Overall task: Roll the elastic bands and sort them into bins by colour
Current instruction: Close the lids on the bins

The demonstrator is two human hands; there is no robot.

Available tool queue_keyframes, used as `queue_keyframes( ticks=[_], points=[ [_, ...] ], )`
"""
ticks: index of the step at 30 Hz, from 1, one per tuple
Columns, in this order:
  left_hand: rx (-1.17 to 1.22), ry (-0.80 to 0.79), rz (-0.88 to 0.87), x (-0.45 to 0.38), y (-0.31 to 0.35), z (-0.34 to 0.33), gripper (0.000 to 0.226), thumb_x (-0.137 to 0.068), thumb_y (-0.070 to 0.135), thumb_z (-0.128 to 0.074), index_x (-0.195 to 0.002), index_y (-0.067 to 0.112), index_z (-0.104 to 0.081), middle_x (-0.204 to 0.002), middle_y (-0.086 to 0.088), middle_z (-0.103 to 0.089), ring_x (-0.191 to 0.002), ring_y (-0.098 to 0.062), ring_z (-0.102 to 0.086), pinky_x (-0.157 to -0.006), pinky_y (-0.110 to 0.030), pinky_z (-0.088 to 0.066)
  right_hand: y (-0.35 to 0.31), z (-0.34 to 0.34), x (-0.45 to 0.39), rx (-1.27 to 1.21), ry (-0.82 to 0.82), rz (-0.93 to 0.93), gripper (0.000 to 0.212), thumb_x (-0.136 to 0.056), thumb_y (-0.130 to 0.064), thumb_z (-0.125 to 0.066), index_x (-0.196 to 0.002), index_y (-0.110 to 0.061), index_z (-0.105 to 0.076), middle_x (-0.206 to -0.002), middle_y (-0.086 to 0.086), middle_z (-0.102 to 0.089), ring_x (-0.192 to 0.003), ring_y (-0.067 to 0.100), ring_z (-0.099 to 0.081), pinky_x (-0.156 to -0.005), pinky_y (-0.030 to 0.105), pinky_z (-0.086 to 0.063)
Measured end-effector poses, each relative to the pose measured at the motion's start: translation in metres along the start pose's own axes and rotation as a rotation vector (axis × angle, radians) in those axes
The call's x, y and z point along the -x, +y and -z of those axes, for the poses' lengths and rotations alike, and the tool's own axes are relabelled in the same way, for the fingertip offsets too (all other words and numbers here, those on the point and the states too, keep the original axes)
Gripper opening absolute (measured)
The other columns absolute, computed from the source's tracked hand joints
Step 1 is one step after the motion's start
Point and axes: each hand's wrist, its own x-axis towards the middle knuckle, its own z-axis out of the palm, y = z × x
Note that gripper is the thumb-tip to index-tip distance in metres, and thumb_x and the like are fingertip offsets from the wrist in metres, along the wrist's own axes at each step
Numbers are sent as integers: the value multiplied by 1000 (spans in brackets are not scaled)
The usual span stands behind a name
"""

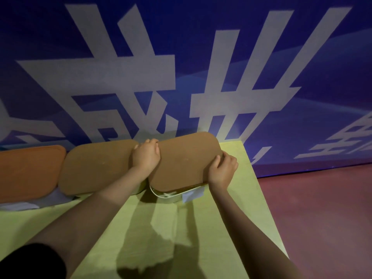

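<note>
Both forearms reach out from under the camera across the yellow-green counter (165, 228). My left hand (146, 156) curls over the far-left edge of a brown lid (185, 160); my right hand (222, 170) grasps the same lid at its near-right corner. That lid sits on the rightmost bin (171, 195), and its near edge appears raised, showing a white rim beneath. A second brown lid (100, 168) covers the middle bin just to the left, and an orange lid (28, 172) covers a third at the far left.

No elastic bands are visible; I judge any would be inside the bins, but I cannot tell.

The lid looks stiff, flat and light, with a matte top that should not slip. Two-point holds at opposite edges suit it, since a one-sided lift could make it tip or catch on the rim. Bands, once reached, will be soft and springy, best pinched by fingertips.

White paper tags (190, 195) hang on the bin fronts, but nothing on them is readable. Behind, a blue wall (302, 97) carries huge white Chinese characters, cropped; one looks like 世.
</note>
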Motion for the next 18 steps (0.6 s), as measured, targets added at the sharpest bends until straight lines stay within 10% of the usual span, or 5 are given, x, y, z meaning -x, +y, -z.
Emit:
queue_keyframes(
  ticks=[18],
  points=[
    [140, -68, 36, 8, 6, -4, 28, -103, 20, -33, -106, 2, -55, -109, -15, -54, -87, -28, -56, -71, -35, -45, 5, 4, -4, 20, -111, -53, 29, -98, -15, -43, -119, -3, -59, -119, 13, -55, -117, 28, -44, -94, 31, -35]
  ],
)
